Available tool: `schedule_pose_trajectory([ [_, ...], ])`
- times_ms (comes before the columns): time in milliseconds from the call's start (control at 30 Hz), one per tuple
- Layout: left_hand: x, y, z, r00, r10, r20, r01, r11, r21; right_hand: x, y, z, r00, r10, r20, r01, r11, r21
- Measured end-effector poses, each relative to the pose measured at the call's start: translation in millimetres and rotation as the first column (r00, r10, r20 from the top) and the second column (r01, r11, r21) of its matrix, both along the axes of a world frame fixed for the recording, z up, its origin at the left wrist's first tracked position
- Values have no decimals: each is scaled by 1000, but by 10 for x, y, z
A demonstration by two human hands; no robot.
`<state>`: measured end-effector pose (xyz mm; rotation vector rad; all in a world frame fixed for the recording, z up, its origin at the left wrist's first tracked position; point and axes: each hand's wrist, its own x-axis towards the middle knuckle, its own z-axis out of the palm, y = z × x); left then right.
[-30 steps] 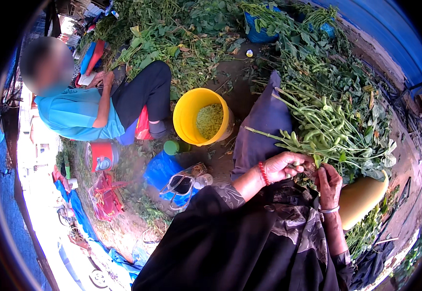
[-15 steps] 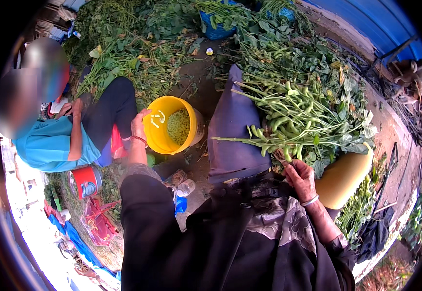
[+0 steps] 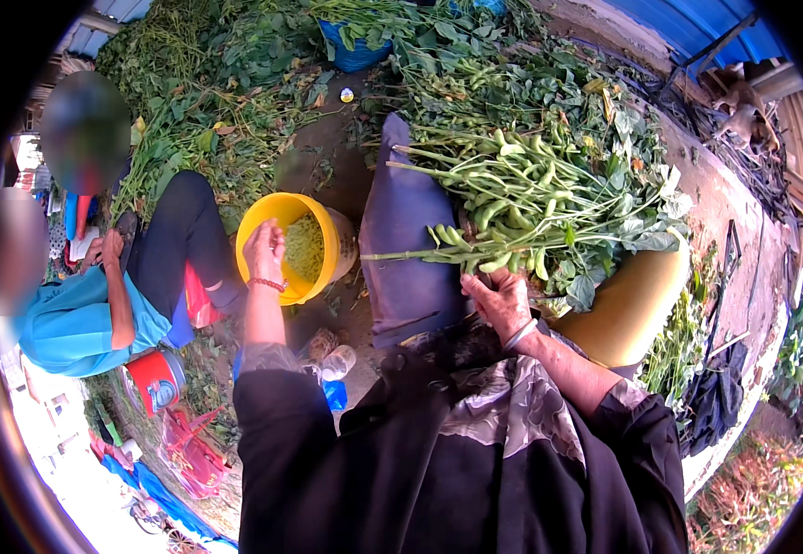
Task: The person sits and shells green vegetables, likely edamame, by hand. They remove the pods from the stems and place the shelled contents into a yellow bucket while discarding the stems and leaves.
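My left hand (image 3: 264,247) reaches out over the rim of a yellow bucket (image 3: 256,220) that holds green pods (image 3: 305,247); its fingers are loosely bent and I cannot see whether anything is in them. My right hand (image 3: 498,297) grips the cut ends of a bunch of green podded stalks (image 3: 521,198) lying across my lap on a purple-clad leg (image 3: 404,231). The stalks fan out to the upper right, heavy with pods and leaves.
A person in a blue shirt (image 3: 69,319) and dark trousers sits at the left beside the bucket. Heaps of green plants (image 3: 217,83) cover the ground behind. A red tin (image 3: 154,380), a plastic bottle (image 3: 337,362) and a blue basin (image 3: 353,55) lie around.
My left hand left the stalks, swung left and now hangs over the yellow bucket. My right hand stayed on the stalk ends. The view has turned a little to the left.
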<state>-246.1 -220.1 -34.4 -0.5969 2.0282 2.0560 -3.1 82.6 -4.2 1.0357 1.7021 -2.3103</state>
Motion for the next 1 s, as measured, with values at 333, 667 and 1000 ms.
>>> schedule_pose_trajectory([
  [333, 1701, 1712, 634, 596, -800, 72, 652, 534, 538, 110, 249, 518, 995, 91, -44, -93, 995, -31],
  [667, 1903, 2192, 515, 733, -618, 285, 387, 723, 573, 305, 315, 359, 977, 201, -76, -137, 854, 502],
  [1000, 1973, 2368, 601, 844, -522, 125, 456, 820, 346, 418, 370, 479, 973, 196, -118, -100, 827, 553],
])
